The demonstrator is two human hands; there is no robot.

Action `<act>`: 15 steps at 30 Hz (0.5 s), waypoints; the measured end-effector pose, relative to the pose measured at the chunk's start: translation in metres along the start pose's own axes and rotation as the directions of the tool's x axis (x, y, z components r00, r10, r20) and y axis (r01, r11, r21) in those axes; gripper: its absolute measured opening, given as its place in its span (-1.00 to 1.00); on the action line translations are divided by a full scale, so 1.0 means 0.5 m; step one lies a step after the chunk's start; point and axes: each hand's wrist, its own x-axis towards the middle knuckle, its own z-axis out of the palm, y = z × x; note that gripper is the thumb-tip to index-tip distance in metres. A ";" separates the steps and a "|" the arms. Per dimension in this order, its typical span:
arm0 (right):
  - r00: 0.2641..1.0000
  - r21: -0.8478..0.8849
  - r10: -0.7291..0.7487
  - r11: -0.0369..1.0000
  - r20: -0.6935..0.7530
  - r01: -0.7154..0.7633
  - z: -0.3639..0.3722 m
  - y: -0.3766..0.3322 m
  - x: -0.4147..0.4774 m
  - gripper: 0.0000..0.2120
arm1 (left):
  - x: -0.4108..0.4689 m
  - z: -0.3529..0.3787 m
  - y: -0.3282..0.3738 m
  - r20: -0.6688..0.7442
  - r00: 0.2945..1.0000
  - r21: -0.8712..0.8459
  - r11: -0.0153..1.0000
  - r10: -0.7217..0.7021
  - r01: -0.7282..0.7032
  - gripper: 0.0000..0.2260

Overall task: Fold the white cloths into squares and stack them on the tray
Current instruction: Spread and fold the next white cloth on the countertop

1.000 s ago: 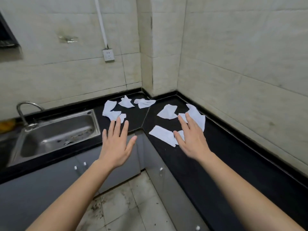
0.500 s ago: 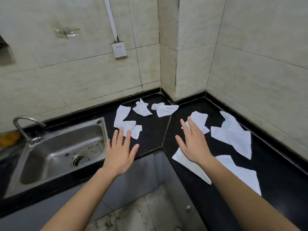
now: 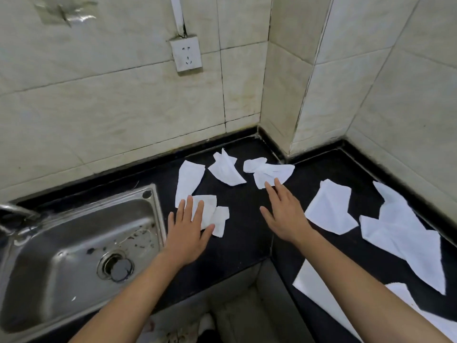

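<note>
Both hands are flat with straight, spread fingers, and they hold nothing. The left hand (image 3: 188, 231) lies over the near end of a long crumpled white cloth (image 3: 189, 179) on the black stone counter (image 3: 247, 219). The right hand (image 3: 284, 214) points to 12 o'clock, and its fingertips meet a twisted white cloth (image 3: 272, 170). I cannot tell if either hand presses down. A small scrunched white cloth (image 3: 226, 173) sits between those two cloths. At 3 o'clock from the right hand lie a flat white cloth (image 3: 330, 209) and a bigger white cloth (image 3: 400, 231). A shiny steel sink (image 3: 61, 256) is at 9 o'clock from the left hand.
</note>
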 end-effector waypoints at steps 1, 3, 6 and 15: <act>1.000 -0.015 0.024 1.000 0.018 -0.024 0.019 -0.009 0.017 -0.33 | 0.029 0.015 -0.021 0.046 0.999 -0.019 1.000 0.016 -0.016 -0.26; 0.995 -0.024 0.081 0.997 0.054 -0.080 0.046 -0.022 0.037 -0.34 | 0.076 0.036 -0.052 0.103 0.994 -0.041 0.998 0.041 -0.037 -0.34; 0.976 -0.022 0.164 0.986 0.141 -0.163 0.089 -0.051 0.059 -0.34 | 0.143 0.059 -0.110 0.167 0.983 -0.069 0.995 0.078 -0.068 -0.37; 0.930 0.150 0.198 0.955 0.310 -0.254 0.212 -0.123 0.184 -0.46 | 0.257 0.113 -0.223 0.259 0.964 -0.188 0.982 0.056 -0.007 -0.41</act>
